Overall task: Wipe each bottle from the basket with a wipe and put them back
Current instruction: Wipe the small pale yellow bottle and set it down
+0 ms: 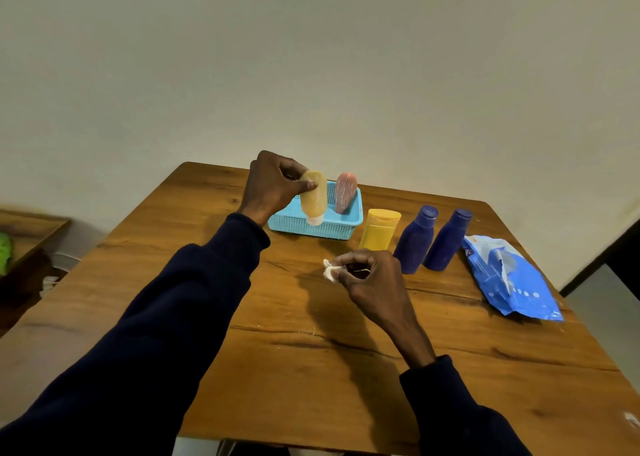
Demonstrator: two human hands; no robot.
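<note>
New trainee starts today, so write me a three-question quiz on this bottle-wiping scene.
1. True or false: the left hand holds the yellow-orange squeeze bottle cap-down over the light blue plastic mesh basket.
2. Which bottle stands inside the basket? A) the pink squeeze bottle B) a dark blue plastic bottle C) the yellow flip-cap tube
3. Fill in: the right hand pinches a crumpled white ____.

Key
1. True
2. A; the two dark blue bottles, the second nearest the blue wipes packet, and the tube stand on the wooden table.
3. wipe
</note>
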